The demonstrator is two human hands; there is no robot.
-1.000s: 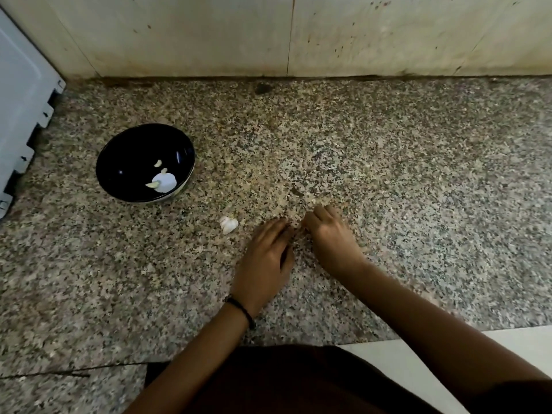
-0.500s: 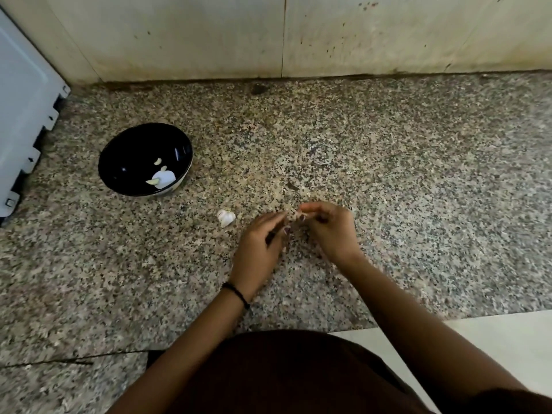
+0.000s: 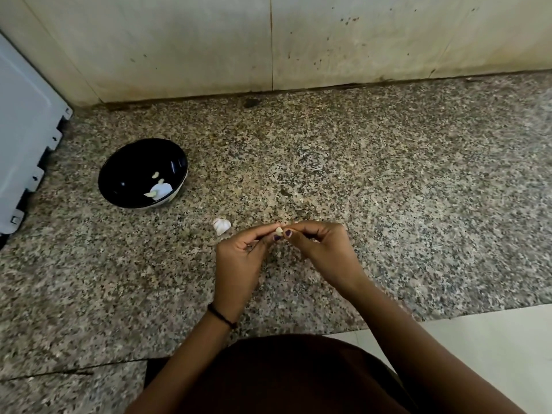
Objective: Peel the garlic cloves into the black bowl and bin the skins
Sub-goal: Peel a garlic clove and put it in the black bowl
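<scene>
Left hand [image 3: 239, 264] and right hand [image 3: 322, 249] meet tip to tip, each pinching the same small garlic clove [image 3: 279, 230] btw thumb and forefinger. The other fingers are curled in and hold nothing. The clove is held off the granite counter [image 3: 388, 189], well to the right of the black bowl [image 3: 131, 168] and nearer the person.

The clove is tiny in this view. Its long axis seems to run away from the person w/ the pale end pointing up and away, but I can't be sure.

Judgement: peeling is mid-way. The key relation for the drop is that the bowl lies left of and beyond the hands, so the left hand is the nearer one to carry the clove over.

Inside the bowl are two peeled cloves [image 3: 155, 175] and a larger white piece [image 3: 163, 189]. An unpeeled garlic cluster [image 3: 221, 225] lies on the counter btw bowl and hands, just beside the left hand's fingers and apart from the bowl. A white appliance [image 3: 24, 130] stands left of the bowl. No bin in view.
</scene>
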